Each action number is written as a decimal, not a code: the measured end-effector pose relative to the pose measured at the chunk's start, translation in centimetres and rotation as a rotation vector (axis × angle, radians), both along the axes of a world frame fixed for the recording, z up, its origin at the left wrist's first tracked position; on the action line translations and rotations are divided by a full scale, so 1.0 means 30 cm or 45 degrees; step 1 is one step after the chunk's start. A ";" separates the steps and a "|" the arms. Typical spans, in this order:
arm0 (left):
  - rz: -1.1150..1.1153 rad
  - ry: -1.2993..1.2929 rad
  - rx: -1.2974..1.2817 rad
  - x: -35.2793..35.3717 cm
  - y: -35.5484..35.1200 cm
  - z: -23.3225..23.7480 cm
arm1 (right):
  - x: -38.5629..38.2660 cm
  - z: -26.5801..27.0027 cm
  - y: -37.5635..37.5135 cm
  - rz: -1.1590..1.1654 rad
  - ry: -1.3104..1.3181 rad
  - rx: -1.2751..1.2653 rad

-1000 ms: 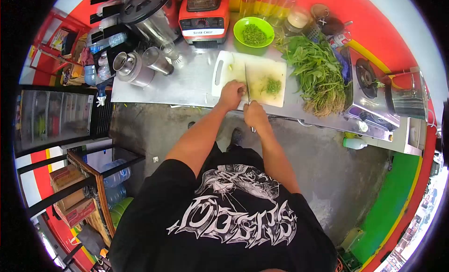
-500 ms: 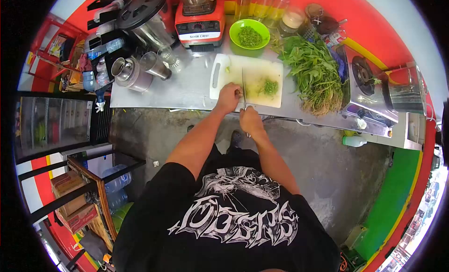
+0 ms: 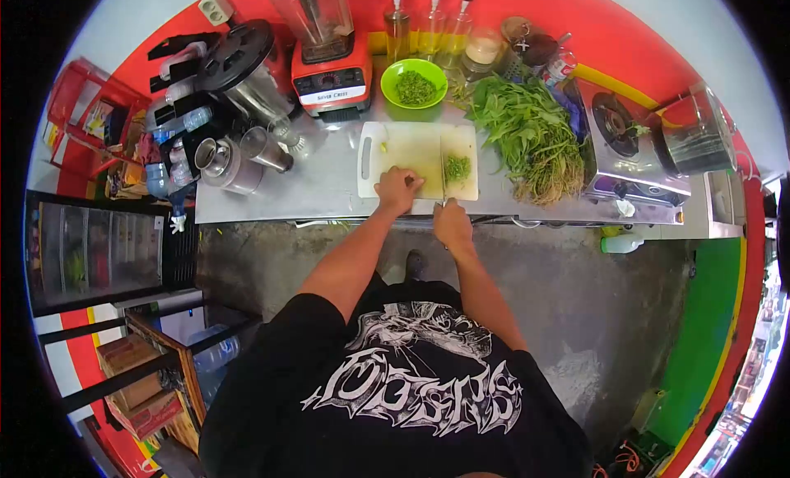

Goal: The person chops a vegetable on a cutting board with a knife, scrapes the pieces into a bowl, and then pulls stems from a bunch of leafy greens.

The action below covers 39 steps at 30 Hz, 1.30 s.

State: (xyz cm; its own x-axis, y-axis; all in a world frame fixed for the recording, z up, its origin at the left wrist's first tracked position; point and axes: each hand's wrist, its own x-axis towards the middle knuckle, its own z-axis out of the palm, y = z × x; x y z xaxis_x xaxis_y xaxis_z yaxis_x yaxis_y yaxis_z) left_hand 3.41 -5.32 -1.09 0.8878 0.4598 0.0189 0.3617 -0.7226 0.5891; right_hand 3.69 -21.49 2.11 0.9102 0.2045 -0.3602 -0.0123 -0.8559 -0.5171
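Note:
A white cutting board (image 3: 403,141) lies near the front edge of the steel table. My right hand (image 3: 453,225) is closed round the handle of a knife (image 3: 443,167), whose blade stands beside a small pile of chopped greens (image 3: 457,169) on the board's right part. On the board's lower left, my left hand (image 3: 398,188) has its fingers curled in; what they hold, if anything, is hidden. Behind the board stands a green bowl (image 3: 414,104) with chopped greens inside. A large leafy bunch with roots (image 3: 531,136) lies to the right.
A red blender (image 3: 331,83), a metal jug (image 3: 226,161) and a glass cup (image 3: 265,147) stand at the left. Bottles (image 3: 430,30) line the back wall. A gas stove (image 3: 615,124) with a pot (image 3: 698,145) is at the right.
The view has shifted. The knife has moved right across the board, up against the chopped pile. My left hand is now farther from the blade.

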 end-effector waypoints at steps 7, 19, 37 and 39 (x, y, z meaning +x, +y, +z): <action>-0.128 -0.073 -0.587 -0.016 0.099 -0.096 | -0.015 0.021 0.030 0.063 0.030 -0.032; -0.131 -0.121 -0.457 -0.018 0.085 -0.090 | -0.031 0.059 0.061 0.179 -0.017 -0.029; -0.141 -0.011 -0.318 -0.025 0.072 -0.032 | -0.010 0.048 0.064 0.286 0.034 -0.138; -0.135 -0.112 -0.195 -0.029 0.064 -0.023 | -0.027 0.061 0.059 0.309 0.040 -0.134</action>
